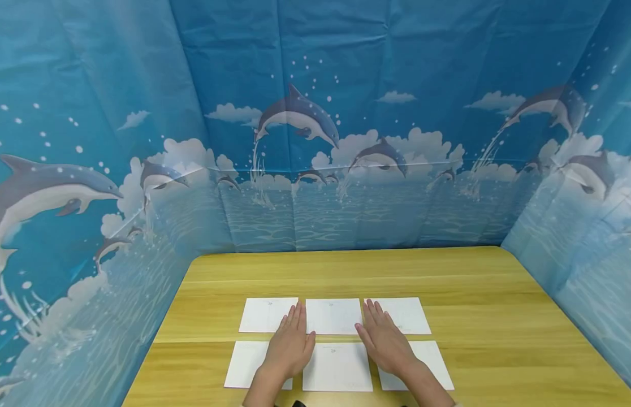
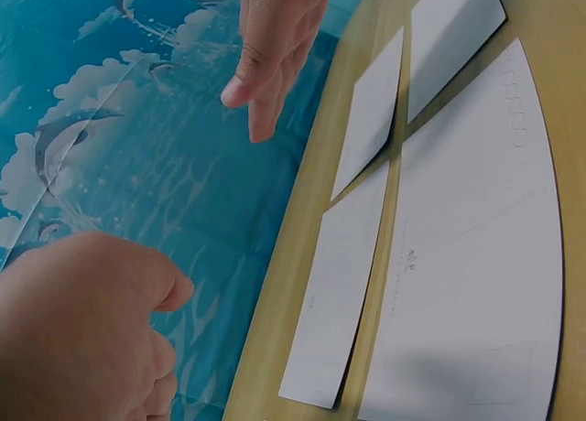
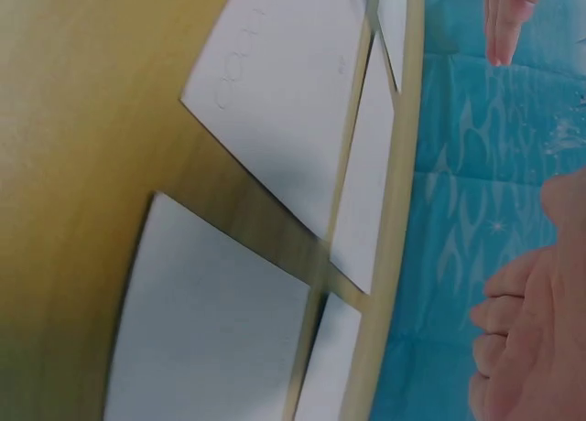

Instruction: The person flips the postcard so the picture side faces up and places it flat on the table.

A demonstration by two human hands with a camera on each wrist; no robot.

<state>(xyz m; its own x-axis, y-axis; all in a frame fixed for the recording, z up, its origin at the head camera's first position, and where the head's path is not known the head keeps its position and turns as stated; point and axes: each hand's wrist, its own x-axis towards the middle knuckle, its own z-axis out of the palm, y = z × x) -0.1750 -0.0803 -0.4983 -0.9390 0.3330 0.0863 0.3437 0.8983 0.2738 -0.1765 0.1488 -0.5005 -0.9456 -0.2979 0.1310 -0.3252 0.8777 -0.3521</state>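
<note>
Both hands are raised over white rectangular cards laid in two rows of three. My left hand (image 1: 289, 346), fingers straight and together, is above the gap between the left and middle columns, holding nothing. Likewise empty, my right hand (image 1: 387, 343) has straight fingers and a thumb spread slightly inward, between the middle and right columns. Between the hands show the back middle card (image 1: 333, 316) and front middle card (image 1: 337, 367). The hands partly cover the back left card (image 1: 262, 315), front left card (image 1: 243, 362), back right card (image 1: 404, 315) and front right card (image 1: 432, 362). Faint small marks show on some cards.
The cards lie on a yellow wood-grain table (image 1: 498, 316) with rounded far corners. A blue curtain (image 1: 325, 220) printed with dolphins, clouds and water surrounds the table at the back and both sides. Narrow gaps of table separate the cards.
</note>
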